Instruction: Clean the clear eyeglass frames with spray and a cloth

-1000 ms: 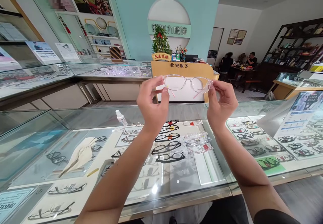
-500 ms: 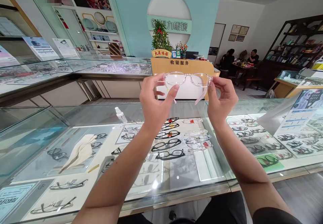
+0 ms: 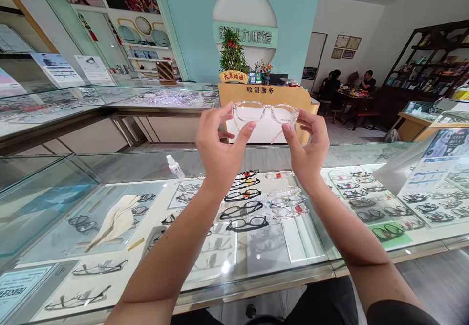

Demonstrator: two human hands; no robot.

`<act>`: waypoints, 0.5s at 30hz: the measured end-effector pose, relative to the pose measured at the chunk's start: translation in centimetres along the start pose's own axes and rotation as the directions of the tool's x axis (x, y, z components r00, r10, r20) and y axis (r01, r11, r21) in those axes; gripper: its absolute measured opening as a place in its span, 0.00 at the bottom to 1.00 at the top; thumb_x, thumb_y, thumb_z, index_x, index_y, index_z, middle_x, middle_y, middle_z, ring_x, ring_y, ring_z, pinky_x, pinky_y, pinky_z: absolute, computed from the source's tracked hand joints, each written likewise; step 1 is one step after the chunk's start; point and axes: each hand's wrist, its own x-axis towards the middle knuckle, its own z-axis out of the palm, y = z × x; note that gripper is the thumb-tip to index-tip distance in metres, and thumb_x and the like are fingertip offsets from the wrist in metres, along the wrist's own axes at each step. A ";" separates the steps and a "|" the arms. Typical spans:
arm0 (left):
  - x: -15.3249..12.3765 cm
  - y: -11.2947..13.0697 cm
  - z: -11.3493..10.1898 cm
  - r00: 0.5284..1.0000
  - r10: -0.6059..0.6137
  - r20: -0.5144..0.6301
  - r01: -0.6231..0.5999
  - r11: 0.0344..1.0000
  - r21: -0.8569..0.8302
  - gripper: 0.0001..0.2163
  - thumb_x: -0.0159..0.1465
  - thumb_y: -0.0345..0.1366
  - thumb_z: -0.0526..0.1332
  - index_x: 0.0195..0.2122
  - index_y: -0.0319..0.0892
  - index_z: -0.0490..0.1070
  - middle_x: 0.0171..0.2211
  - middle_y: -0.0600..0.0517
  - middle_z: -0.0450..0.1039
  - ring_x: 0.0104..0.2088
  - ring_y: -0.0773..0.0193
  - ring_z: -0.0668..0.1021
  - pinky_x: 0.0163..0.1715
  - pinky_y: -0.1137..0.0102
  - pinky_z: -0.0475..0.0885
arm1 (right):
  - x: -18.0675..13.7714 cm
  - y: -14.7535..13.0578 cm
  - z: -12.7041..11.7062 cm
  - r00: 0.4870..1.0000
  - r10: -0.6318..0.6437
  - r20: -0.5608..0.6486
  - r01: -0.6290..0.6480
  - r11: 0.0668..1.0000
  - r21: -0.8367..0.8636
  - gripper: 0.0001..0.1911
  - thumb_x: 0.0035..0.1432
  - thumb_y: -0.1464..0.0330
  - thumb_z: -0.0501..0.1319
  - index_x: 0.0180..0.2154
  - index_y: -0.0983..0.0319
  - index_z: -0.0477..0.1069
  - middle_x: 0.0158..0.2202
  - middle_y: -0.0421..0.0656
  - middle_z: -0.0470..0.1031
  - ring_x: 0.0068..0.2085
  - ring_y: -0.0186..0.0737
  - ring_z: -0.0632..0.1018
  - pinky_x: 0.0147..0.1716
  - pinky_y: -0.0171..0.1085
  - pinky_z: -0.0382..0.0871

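Clear-framed glasses are held up between our two hands, above the glass display case before us. Left to right, we see a back case filled with small frames, then the front case, holding two dark pairs at its left and a column of dark pairs beside clear ones in the middle. A white bottle stands on its glass; we cannot tell whether the cream cloth lies on it or inside. At right, another case section holds rows of frames, one dark pair on a green card.

Our left forearm covers part of the middle display, the back case's frames blur together, and the right section is cut off by the edge of view. The lettering on the right lens is too small to read surely.

Our left hand pinches the left end of the frame, its thumb below the left lens; our right hand pinches the right end.
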 end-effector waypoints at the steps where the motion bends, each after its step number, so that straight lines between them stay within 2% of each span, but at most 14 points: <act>1: 0.0 0.0 0.0 1.000 -0.002 0.001 0.002 1.000 0.009 0.24 0.67 0.54 0.76 0.59 0.49 0.79 0.56 0.45 0.80 0.54 0.52 0.86 0.35 0.68 0.80 | 0.0 0.1 0.0 1.000 -0.013 -0.011 0.013 1.000 -0.003 0.17 0.70 0.55 0.70 0.56 0.52 0.78 0.51 0.46 0.84 0.54 0.49 0.84 0.54 0.51 0.78; 10: -0.1 0.0 0.1 1.000 -0.027 0.015 0.027 0.999 0.032 0.19 0.68 0.48 0.76 0.57 0.49 0.81 0.53 0.46 0.83 0.51 0.54 0.88 0.33 0.69 0.81 | 0.2 0.5 -0.1 0.994 -0.095 -0.052 0.093 0.995 -0.038 0.18 0.71 0.54 0.70 0.57 0.52 0.78 0.51 0.46 0.84 0.52 0.48 0.85 0.50 0.50 0.80; 15: 0.0 -0.2 0.1 0.998 -0.055 0.024 0.056 0.998 -0.021 0.20 0.66 0.49 0.78 0.54 0.47 0.82 0.51 0.47 0.85 0.50 0.55 0.89 0.30 0.72 0.78 | 0.3 0.7 -0.3 0.984 -0.169 -0.060 0.164 0.984 -0.075 0.18 0.71 0.56 0.70 0.59 0.50 0.78 0.51 0.46 0.83 0.52 0.48 0.84 0.48 0.50 0.82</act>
